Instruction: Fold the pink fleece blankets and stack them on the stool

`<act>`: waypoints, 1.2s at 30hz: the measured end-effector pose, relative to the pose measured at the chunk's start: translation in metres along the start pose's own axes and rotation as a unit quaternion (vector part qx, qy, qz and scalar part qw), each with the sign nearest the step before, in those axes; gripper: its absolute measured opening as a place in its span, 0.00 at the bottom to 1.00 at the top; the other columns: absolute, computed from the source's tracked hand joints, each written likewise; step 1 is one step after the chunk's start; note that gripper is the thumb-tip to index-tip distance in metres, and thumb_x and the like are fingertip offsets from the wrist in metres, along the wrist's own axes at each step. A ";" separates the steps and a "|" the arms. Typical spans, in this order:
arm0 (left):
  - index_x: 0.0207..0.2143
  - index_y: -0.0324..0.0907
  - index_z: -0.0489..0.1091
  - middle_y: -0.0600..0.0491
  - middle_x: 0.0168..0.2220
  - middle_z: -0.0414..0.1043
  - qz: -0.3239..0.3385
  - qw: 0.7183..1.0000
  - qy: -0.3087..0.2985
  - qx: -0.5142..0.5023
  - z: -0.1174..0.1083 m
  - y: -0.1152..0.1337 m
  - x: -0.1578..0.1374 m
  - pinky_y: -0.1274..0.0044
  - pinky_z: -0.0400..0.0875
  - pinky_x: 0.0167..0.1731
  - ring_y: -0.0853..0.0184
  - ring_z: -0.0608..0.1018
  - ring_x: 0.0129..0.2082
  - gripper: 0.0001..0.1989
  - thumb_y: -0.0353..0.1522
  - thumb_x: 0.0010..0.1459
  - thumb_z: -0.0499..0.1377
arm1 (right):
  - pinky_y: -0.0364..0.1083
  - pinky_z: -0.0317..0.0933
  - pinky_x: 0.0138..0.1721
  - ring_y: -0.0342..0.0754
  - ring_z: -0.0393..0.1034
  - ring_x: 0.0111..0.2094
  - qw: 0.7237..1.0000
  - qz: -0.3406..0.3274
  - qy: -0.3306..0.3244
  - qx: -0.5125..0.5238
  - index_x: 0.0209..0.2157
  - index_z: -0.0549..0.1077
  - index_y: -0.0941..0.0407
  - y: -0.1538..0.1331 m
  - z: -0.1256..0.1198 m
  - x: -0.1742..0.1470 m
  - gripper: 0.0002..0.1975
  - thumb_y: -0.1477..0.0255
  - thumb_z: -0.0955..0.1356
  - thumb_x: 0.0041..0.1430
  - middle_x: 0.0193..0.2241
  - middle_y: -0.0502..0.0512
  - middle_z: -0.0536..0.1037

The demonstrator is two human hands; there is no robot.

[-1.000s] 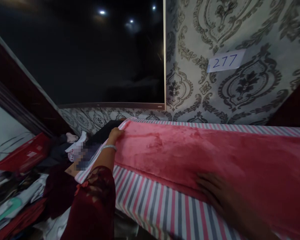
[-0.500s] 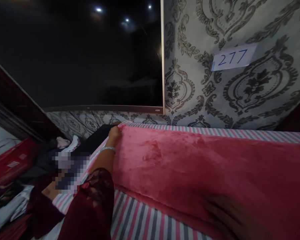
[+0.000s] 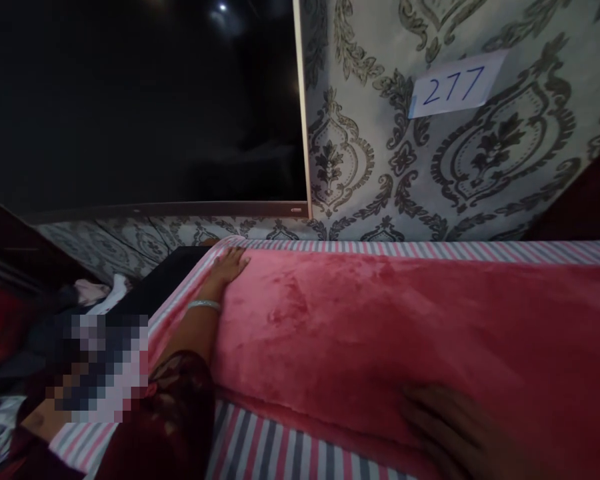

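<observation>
A plush pink-red blanket (image 3: 340, 320) lies spread over a striped sheet (image 3: 265, 440) in pink, grey and white. At the blanket's far left corner, my left hand (image 3: 230, 264) rests palm down with its fingers stretched out, by the sheet's striped edge. It wears a light bracelet at the wrist, below a dark red lace sleeve. My right hand (image 3: 455, 427) lies flat on the blanket at lower right, in shadow, fingers extended. Neither hand grips anything.
A large dark television (image 3: 155, 113) hangs on the patterned wall, with a paper marked 277 (image 3: 457, 87) right of it. A black surface (image 3: 155, 283) borders the sheet at left, beside heaped clothes. Pixelation hides part of the lower left, next to some bare skin.
My left hand has gone from a closed grip at the blanket's corner to lying flat with fingers out. The view has shifted slightly; my right hand stays nearly in place.
</observation>
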State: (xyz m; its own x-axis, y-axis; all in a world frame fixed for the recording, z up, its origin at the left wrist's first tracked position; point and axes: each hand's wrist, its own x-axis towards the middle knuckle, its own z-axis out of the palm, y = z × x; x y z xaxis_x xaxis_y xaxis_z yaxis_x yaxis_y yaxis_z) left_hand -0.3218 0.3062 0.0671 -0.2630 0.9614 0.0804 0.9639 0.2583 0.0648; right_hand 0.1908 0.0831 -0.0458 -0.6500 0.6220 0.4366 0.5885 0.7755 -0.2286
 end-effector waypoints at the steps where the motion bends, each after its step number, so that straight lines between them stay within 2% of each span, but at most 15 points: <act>1: 0.65 0.48 0.59 0.49 0.68 0.56 0.002 1.000 -0.011 0.002 0.004 0.002 0.001 0.63 0.56 0.63 0.58 0.56 0.68 0.27 0.42 0.65 0.48 | 0.55 0.76 0.45 0.56 0.74 0.50 1.000 0.008 0.000 0.002 0.66 0.59 0.38 -0.003 -0.003 0.002 0.29 0.68 0.62 0.65 0.57 0.49 0.73; 3: 0.66 0.47 0.56 0.47 0.70 0.51 0.000 1.000 -0.021 0.009 0.007 0.007 0.001 0.57 0.54 0.63 0.56 0.53 0.70 0.28 0.42 0.66 0.45 | 0.54 0.75 0.47 0.56 0.73 0.52 1.000 0.027 -0.005 0.012 0.64 0.63 0.39 -0.009 -0.012 0.007 0.26 0.67 0.63 0.65 0.57 0.50 0.73; 5: 0.66 0.46 0.56 0.46 0.70 0.50 -0.001 1.000 -0.023 0.019 0.005 0.013 -0.001 0.53 0.52 0.63 0.55 0.52 0.70 0.28 0.41 0.67 0.43 | 0.55 0.73 0.50 0.56 0.73 0.53 0.999 0.040 -0.010 0.025 0.61 0.67 0.40 -0.015 -0.020 0.016 0.23 0.65 0.63 0.66 0.56 0.51 0.75; 8: 0.63 0.41 0.62 0.39 0.66 0.58 -0.006 0.999 -0.023 0.037 -0.008 0.028 -0.008 0.49 0.53 0.61 0.48 0.59 0.67 0.26 0.40 0.66 0.45 | 0.55 0.70 0.54 0.54 0.72 0.53 0.998 0.044 -0.010 0.044 0.58 0.71 0.44 -0.023 -0.030 0.028 0.19 0.66 0.64 0.67 0.53 0.54 0.76; 10: 0.57 0.36 0.68 0.35 0.61 0.65 0.001 0.999 -0.026 0.043 -0.017 0.043 -0.019 0.52 0.58 0.59 0.47 0.66 0.62 0.24 0.39 0.66 0.46 | 0.56 0.68 0.55 0.54 0.71 0.54 0.998 0.047 -0.005 0.051 0.57 0.72 0.47 -0.025 -0.033 0.032 0.18 0.67 0.64 0.67 0.53 0.55 0.76; 11: 0.55 0.36 0.70 0.36 0.59 0.68 0.013 0.999 -0.029 0.044 -0.020 0.052 -0.030 0.57 0.60 0.59 0.49 0.68 0.60 0.23 0.38 0.66 0.46 | 0.57 0.67 0.56 0.54 0.70 0.54 0.998 0.045 -0.004 0.053 0.56 0.73 0.48 -0.026 -0.034 0.033 0.17 0.68 0.63 0.68 0.53 0.56 0.76; 14: 0.53 0.40 0.71 0.45 0.57 0.71 0.124 0.992 -0.018 0.002 -0.026 0.081 -0.085 0.72 0.63 0.58 0.59 0.70 0.58 0.20 0.37 0.65 0.48 | 0.58 0.65 0.57 0.54 0.69 0.55 0.998 0.034 0.002 0.047 0.54 0.73 0.52 -0.028 -0.036 0.034 0.16 0.71 0.61 0.69 0.53 0.58 0.75; 16: 0.49 0.40 0.73 0.45 0.53 0.74 0.276 0.957 0.009 -0.084 -0.026 0.098 -0.139 0.71 0.64 0.57 0.60 0.73 0.54 0.18 0.38 0.65 0.50 | 0.58 0.65 0.56 0.54 0.69 0.54 0.999 0.023 0.012 0.038 0.53 0.74 0.53 -0.028 -0.037 0.034 0.16 0.72 0.60 0.69 0.52 0.59 0.76; 18: 0.49 0.42 0.73 0.46 0.51 0.75 0.367 0.917 0.022 -0.152 -0.023 0.112 -0.198 0.69 0.67 0.55 0.60 0.74 0.53 0.17 0.39 0.64 0.52 | 0.57 0.66 0.55 0.54 0.69 0.52 0.999 0.013 0.026 0.026 0.52 0.74 0.54 -0.028 -0.039 0.035 0.16 0.75 0.60 0.69 0.51 0.60 0.76; 21: 0.51 0.44 0.71 0.44 0.53 0.72 0.432 0.889 0.007 -0.151 -0.009 0.127 -0.269 0.64 0.68 0.54 0.56 0.73 0.53 0.19 0.42 0.61 0.58 | 0.56 0.67 0.51 0.55 0.69 0.50 0.999 0.012 0.041 0.002 0.52 0.73 0.56 -0.029 -0.041 0.034 0.17 0.77 0.61 0.67 0.49 0.61 0.76; 23: 0.52 0.44 0.70 0.43 0.53 0.71 0.427 0.895 0.016 -0.130 0.002 0.133 -0.296 0.61 0.67 0.54 0.55 0.72 0.54 0.19 0.40 0.61 0.58 | 0.56 0.67 0.49 0.56 0.68 0.49 0.999 0.019 0.036 -0.017 0.53 0.72 0.58 -0.030 -0.043 0.033 0.17 0.78 0.61 0.65 0.48 0.63 0.75; 26: 0.52 0.42 0.70 0.43 0.52 0.71 0.406 0.904 0.039 -0.124 0.012 0.140 -0.307 0.61 0.67 0.53 0.54 0.71 0.53 0.17 0.37 0.62 0.57 | 0.55 0.66 0.48 0.56 0.68 0.47 0.998 0.035 0.025 -0.046 0.53 0.72 0.58 -0.032 -0.044 0.031 0.18 0.80 0.62 0.64 0.46 0.63 0.75; 30: 0.50 0.41 0.71 0.45 0.49 0.72 0.401 0.901 0.043 -0.160 0.014 0.147 -0.300 0.64 0.67 0.52 0.58 0.72 0.50 0.14 0.36 0.65 0.53 | 0.53 0.64 0.48 0.55 0.68 0.45 0.996 0.051 0.019 -0.069 0.55 0.71 0.58 -0.032 -0.041 0.030 0.21 0.83 0.61 0.63 0.43 0.62 0.76; 33: 0.49 0.41 0.71 0.45 0.48 0.73 0.402 0.905 0.060 -0.125 0.015 0.150 -0.297 0.64 0.68 0.50 0.57 0.72 0.49 0.14 0.34 0.64 0.54 | 0.51 0.63 0.47 0.52 0.68 0.44 0.996 0.054 0.041 -0.066 0.53 0.73 0.58 -0.028 -0.038 0.031 0.20 0.84 0.60 0.63 0.42 0.61 0.76; 36: 0.45 0.40 0.73 0.45 0.43 0.74 0.398 0.908 0.103 -0.083 0.020 0.148 -0.298 0.65 0.69 0.46 0.58 0.73 0.44 0.13 0.29 0.64 0.50 | 0.49 0.62 0.45 0.51 0.68 0.42 0.994 0.025 0.083 -0.060 0.47 0.75 0.58 -0.026 -0.039 0.033 0.16 0.83 0.61 0.65 0.39 0.60 0.77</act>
State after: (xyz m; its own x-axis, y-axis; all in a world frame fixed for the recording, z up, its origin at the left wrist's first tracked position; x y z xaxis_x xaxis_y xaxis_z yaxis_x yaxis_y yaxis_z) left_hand -0.1001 0.0599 0.0326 0.4960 0.7947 0.3499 0.8367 -0.5452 0.0522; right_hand 0.1732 0.0796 0.0088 -0.5360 0.6256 0.5669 0.6782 0.7189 -0.1523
